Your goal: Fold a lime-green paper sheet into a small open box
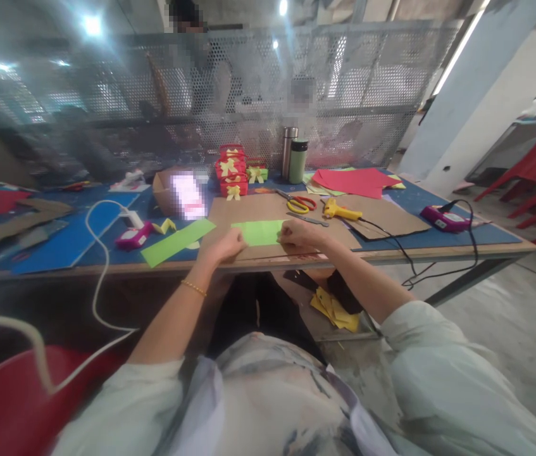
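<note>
A piece of light green paper (261, 233) lies over the brown cardboard (249, 206) in front of me. My left hand (230, 244) grips its left end, fingers curled. At the opposite end my right hand (300, 233) pinches the paper between thumb and fingers. To the left, a longer green paper strip (177, 244) lies slanted on the table. Beyond my right hand are red-and-yellow-handled scissors (300, 203), a grey blade-like tool (308, 220) and a yellow glue gun (342, 211).
Small red boxes with yellow bows (233, 172) are stacked at the back, beside a green flask (299, 161). Red paper sheets (355, 182) lie back right. Purple power sockets (445, 218) with cables sit at both sides. A lit phone (188, 195) leans on the left.
</note>
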Demonstrator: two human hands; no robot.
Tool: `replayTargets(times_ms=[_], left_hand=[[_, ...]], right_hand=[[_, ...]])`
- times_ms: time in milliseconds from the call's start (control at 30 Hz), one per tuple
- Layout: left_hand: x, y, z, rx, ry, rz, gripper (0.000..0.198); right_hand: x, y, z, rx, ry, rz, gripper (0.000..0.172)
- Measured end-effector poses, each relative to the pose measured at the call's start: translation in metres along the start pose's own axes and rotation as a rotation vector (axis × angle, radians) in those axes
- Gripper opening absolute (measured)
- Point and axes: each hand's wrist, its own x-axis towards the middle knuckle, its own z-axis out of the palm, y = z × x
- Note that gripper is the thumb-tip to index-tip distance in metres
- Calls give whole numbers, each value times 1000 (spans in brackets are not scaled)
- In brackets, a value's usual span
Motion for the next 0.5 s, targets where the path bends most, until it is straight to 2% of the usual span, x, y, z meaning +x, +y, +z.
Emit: replayTargets(times_ms=[167,333,433,500], left_hand=[[-4,-15,-14,44,-23,-40,12],[-21,-21,-20,67,-17,-18,8],[-34,-16,-15,199,108,66,11],[-40,-10,-10,291,190,194,16]], right_hand=[[-1,4,2,44,9,-11,9],[-10,29,10,37,110,-40,13],[-17,47,13,-50,221,-213,15],[-22,51,12,-150,219,-354,18]])
